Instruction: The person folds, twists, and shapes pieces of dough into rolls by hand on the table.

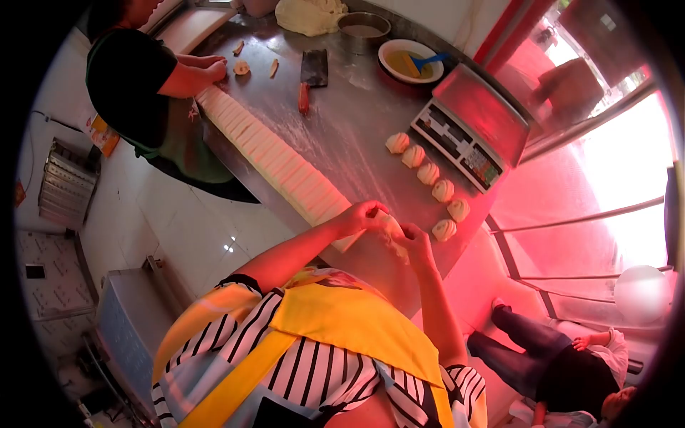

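Holding dough (391,227) between left hand (364,216) and right hand (415,244), narrow pinch at either end. Probably soft, light, easily torn; best taken gently by the ends.

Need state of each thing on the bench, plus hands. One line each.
Left hand: pinching dough piece.
Right hand: pinching same piece.
Dough piece: held between both hands.
Dough strip: sliced crosswise, slices side by side.
Shaped pieces: six, in a row.
Cleaver: lying flat.
White bowl: upright, holds yellowish liquid.
Brush: resting in bowl.
Scale: readout illegible.
Dough lump: unsliced.
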{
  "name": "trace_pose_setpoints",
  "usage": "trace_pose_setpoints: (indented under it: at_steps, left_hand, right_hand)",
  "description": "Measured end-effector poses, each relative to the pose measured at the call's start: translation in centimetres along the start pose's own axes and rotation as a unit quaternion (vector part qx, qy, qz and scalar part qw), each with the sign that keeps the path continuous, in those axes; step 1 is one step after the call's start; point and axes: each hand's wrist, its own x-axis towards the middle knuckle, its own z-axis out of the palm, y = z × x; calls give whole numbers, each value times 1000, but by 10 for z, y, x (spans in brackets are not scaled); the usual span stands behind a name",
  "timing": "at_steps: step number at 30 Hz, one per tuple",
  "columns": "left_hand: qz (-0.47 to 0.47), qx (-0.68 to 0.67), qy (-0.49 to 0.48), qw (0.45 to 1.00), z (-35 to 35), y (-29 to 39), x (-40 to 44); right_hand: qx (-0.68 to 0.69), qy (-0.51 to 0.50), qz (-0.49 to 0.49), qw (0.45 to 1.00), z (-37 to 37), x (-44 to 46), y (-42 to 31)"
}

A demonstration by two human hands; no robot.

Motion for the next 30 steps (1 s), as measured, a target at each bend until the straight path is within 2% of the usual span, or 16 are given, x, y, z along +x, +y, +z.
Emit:
trace_pose_setpoints:
  at_steps: [2, 5, 8, 11, 13, 14, 16, 17, 18, 19, 22, 23, 25, 28, 30]
  left_hand:
    - [-1, 113, 2, 994, -22, 17, 5]
    - [-16, 179, -2, 984, -65, 21, 19]
    - [-6, 22, 13, 1000, -88, 40, 20]
    - [-97, -146, -42, 984, -107, 38, 39]
    - [-132, -179, -65, 973, -106, 25, 56]
    - [-145, -194, -74, 967, -105, 20, 67]
    - [-136, -133, -84, 978, -100, -6, 89]
    - [-127, -100, -88, 983, -96, -20, 98]
    - [-121, -77, -91, 986, -90, -21, 102]
    - [-112, -53, -91, 988, -87, -20, 107]
    - [-104, -7, -91, 990, -81, -17, 114]
    - [-104, 6, -92, 990, -80, -15, 115]
    - [-103, 2, -115, 988, -76, -9, 114]
    - [-92, 33, -126, 987, -70, 6, 110]
    - [-86, 68, -103, 989, -72, 14, 111]
  right_hand:
    - [-27, -16, 21, 999, 14, 19, -21]
    - [-75, -48, 46, 995, 33, 53, -33]
    - [-29, -35, 64, 997, 45, 84, -27]
    - [27, -13, 115, 993, 44, 91, -36]
    - [29, 3, 129, 991, 31, 90, -24]
    - [-35, 49, 88, 994, 25, 92, -16]
    - [-171, 130, 6, 977, 23, 91, -8]
    - [-340, 199, -40, 918, 24, 86, -7]
    - [-497, 256, -81, 825, 32, 82, -19]
    - [-636, 300, -120, 701, 36, 81, -25]
    - [-451, 259, -125, 845, 38, 80, -18]
    - [-420, 258, -95, 865, 41, 77, -18]
    - [-357, 255, -40, 898, 50, 69, -37]
    - [-392, 269, -71, 877, 40, 71, -21]
    - [-360, 269, -73, 890, 28, 58, -24]
